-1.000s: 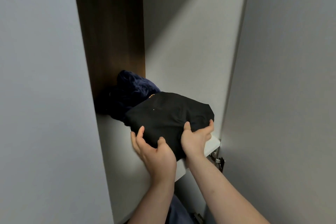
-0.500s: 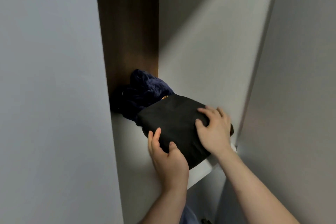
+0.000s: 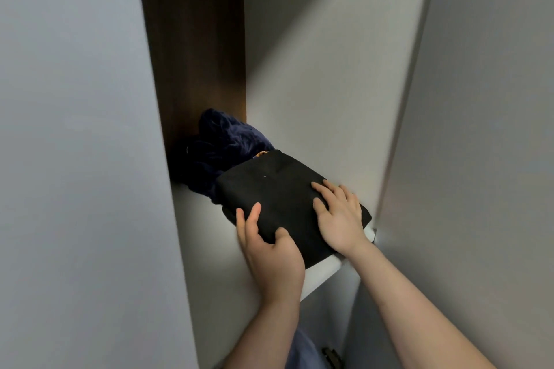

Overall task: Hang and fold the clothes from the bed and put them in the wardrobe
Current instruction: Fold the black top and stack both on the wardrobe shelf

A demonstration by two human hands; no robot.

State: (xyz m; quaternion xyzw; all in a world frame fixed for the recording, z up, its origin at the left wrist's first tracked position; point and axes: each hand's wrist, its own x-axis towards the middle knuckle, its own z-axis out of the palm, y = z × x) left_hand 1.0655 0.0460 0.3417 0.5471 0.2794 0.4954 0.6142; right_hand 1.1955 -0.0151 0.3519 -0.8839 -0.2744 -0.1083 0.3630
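Since half a second ago little has shifted: the right hand (image 3: 340, 217) stays flat on top of the folded black garment (image 3: 275, 189), and the left hand (image 3: 271, 252) stays at its near-left edge, with the bundle sitting a touch deeper on the wardrobe shelf (image 3: 209, 249).

Both forearms reach up and forward from the bottom of the view. The right hand lies palm down, fingers (image 3: 322, 187) spread and extended across the garment's near-right part, pressing rather than gripping. The left hand is turned on its side, its forefinger and thumb resting against the cloth at the near edge; its fingers are loosely curled and not clamped round anything (the remaining ones are hidden behind the hand).

Two hands show, and two garments: the black one and a crumpled navy garment (image 3: 221, 150) behind it, at the back left of the shelf, touching the black one's far end. One shelf is visible.

The black garment is a flat, roughly rectangular bundle. Its long axis runs from the back left of the shelf toward the front right, where its near corner slightly overhangs the shelf's front edge beside the open wardrobe door (image 3: 479, 129).
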